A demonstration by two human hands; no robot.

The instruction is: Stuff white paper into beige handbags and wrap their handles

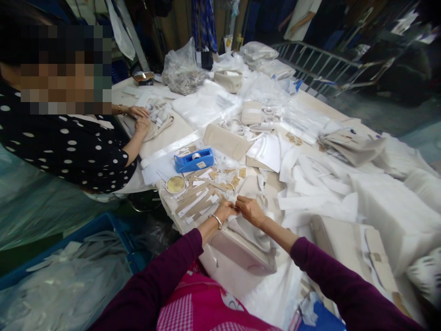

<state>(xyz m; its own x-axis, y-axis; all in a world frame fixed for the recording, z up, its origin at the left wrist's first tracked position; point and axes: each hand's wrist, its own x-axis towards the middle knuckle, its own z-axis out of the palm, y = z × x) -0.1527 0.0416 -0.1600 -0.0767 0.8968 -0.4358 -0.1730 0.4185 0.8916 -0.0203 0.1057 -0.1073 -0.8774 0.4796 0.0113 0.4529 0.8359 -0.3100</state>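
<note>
A blue crate [138,260] is filled with pale scraps [74,280]; a metal railing [319,68] and a polka-dot sleeve [99,166] are noted beside the tabletop [312,102].

Pinch: what our left hand [225,210] and right hand [251,211] hold is too small for us to tell.
Pale cloth [246,230]: partly hidden under our right hand.
Blue crate [132,257]: lower left of our left hand, cut by the left edge.
Standing person [303,20]: far beyond our right hand, head cut off.

Pale table [312,103] with paper strips [195,202], blue tape dispenser [194,161] and cream bags [243,252].
</note>
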